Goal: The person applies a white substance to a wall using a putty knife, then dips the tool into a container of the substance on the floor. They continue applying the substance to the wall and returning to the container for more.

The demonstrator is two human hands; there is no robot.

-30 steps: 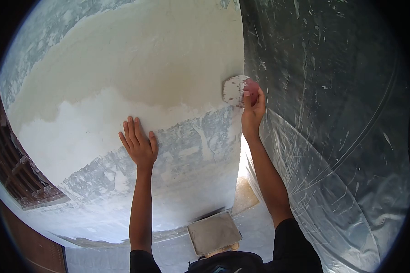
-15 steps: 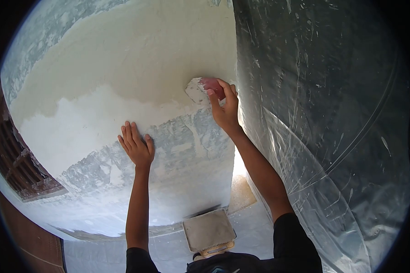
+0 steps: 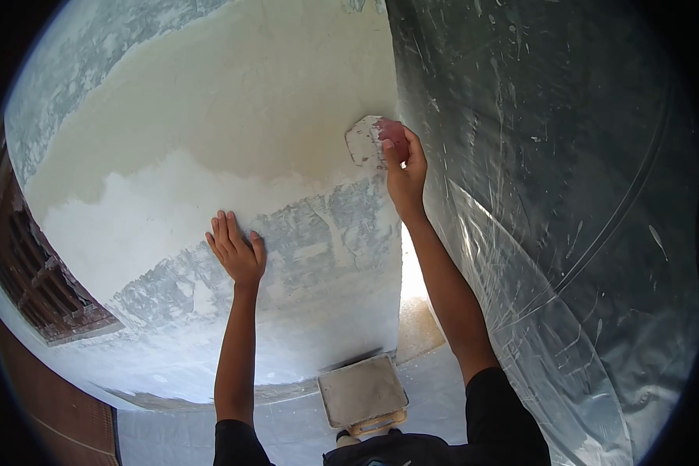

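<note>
My right hand grips a flat red putty scraper, thumb on the near face and fingers behind its edge. White plaster coats the left half of the scraper, which lies at the wall near its right edge. Lower and to the left, my left hand rests on the wall with fingers stretched out and holds nothing. The wall carries a damp beige layer above, a whiter band below it and rough grey-blue patches under my left hand.
Clear plastic sheeting hangs along the right side. A plaster-filled tray stands low near my body. A dark slatted window opening is at left, with a brown panel below it.
My right hand and the scraper have moved right and slightly up, toward the wall's edge. My left hand stays at the same place on the wall. The view has shifted a little.
</note>
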